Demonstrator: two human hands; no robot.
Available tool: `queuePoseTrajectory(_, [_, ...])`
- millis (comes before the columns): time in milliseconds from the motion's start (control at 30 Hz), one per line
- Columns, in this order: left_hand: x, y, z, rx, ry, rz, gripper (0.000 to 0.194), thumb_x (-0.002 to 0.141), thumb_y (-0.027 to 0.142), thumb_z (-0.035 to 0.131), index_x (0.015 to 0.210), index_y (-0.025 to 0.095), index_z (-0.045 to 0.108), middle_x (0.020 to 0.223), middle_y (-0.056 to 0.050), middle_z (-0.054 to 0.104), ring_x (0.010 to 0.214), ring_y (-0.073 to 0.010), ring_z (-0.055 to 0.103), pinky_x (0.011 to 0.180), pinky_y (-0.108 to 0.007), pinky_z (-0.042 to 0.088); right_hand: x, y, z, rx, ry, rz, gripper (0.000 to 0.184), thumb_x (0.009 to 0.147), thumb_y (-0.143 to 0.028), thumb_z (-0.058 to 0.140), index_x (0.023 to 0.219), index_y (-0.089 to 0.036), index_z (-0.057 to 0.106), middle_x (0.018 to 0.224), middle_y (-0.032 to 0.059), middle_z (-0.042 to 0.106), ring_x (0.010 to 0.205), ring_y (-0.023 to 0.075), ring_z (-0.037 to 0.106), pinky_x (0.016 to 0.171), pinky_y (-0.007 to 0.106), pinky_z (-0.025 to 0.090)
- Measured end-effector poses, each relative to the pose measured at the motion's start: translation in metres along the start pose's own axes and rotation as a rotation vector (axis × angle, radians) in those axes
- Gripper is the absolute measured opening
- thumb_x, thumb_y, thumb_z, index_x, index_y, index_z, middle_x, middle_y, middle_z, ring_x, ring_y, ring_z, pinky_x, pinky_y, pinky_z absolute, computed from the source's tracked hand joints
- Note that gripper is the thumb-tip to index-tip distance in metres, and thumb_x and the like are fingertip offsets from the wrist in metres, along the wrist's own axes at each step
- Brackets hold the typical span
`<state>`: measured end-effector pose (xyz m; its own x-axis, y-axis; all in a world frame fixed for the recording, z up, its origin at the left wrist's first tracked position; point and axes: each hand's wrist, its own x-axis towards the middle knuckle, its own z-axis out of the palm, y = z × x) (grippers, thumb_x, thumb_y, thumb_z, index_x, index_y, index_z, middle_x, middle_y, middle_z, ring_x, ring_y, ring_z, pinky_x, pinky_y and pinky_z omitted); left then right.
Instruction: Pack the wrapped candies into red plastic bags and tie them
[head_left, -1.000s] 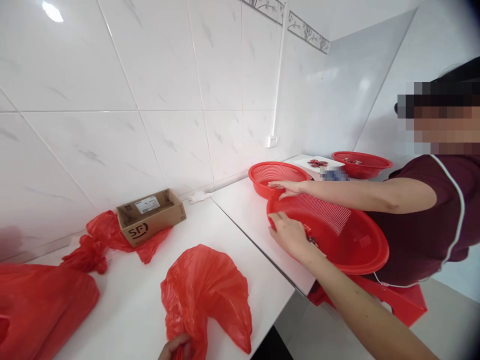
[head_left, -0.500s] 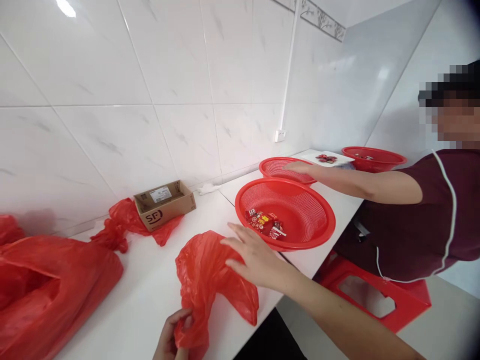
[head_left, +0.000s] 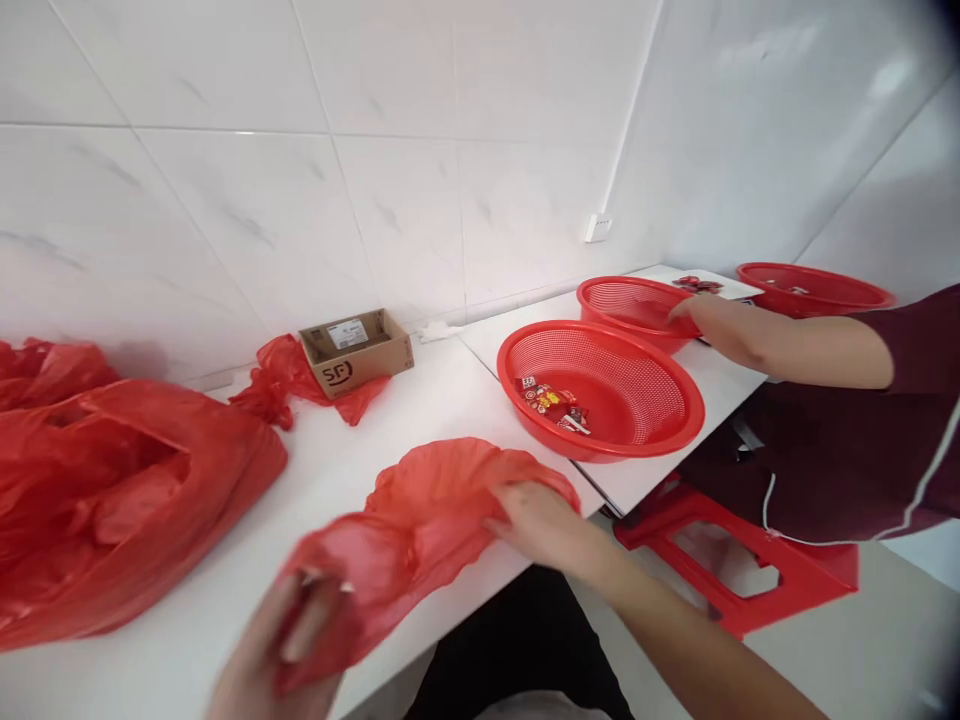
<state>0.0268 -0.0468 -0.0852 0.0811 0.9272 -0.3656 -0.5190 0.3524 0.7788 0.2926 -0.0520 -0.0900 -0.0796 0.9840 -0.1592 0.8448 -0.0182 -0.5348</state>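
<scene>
A thin red plastic bag (head_left: 450,500) is stretched between my two hands over the front edge of the white table. My left hand (head_left: 289,635), blurred by motion, is closed on the bag's near left end. At the bag's right end is my right hand (head_left: 536,520), its fingers curled in on the plastic and partly hidden by it. Just beyond that hand stands a red perforated basket (head_left: 675,430), with several small red wrapped packets (head_left: 551,402) lying at its left side.
Crumpled red plastic bags (head_left: 217,470) fill the table's left. A cardboard box (head_left: 367,370) rests on more red plastic by the wall. To the right, a co-worker's hand (head_left: 694,312) reaches into a second basket (head_left: 600,288); a red stool (head_left: 720,590) stands beneath that person.
My right hand has closed on the bag, which is now spread out sideways. My left hand has moved left with its end. The view has shifted, and the co-worker's hand remains at the far basket.
</scene>
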Motion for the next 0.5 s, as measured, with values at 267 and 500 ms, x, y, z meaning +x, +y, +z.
queuePoseTrajectory(267, [-0.002, 0.030, 0.017, 0.242, 0.010, 0.171, 0.057, 0.076, 0.044, 0.072, 0.131, 0.040, 0.056, 0.124, 0.001, 0.063, 0.095, -0.0182, 0.066, 0.066, -0.018, 0.057, -0.018, 0.004, -0.072, 0.509, -0.421, -0.473, 0.039, 0.086, -0.033, 0.063, 0.124, -0.026, 0.064, 0.125, 0.0052, 0.066, 0.112, 0.0203, 0.063, 0.094, 0.032, 0.049])
queuePoseTrajectory(500, [-0.011, 0.018, 0.023, 0.347, -0.114, -0.022, 0.068, 0.077, 0.045, 0.071, 0.141, 0.042, 0.045, 0.131, -0.002, 0.060, 0.114, -0.0255, 0.060, 0.078, -0.025, 0.058, 0.052, 0.054, -0.132, 0.242, 0.225, -0.184, 0.028, 0.096, -0.032, 0.047, 0.119, -0.019, 0.058, 0.108, 0.0093, 0.071, 0.096, 0.0174, 0.069, 0.079, 0.029, 0.056])
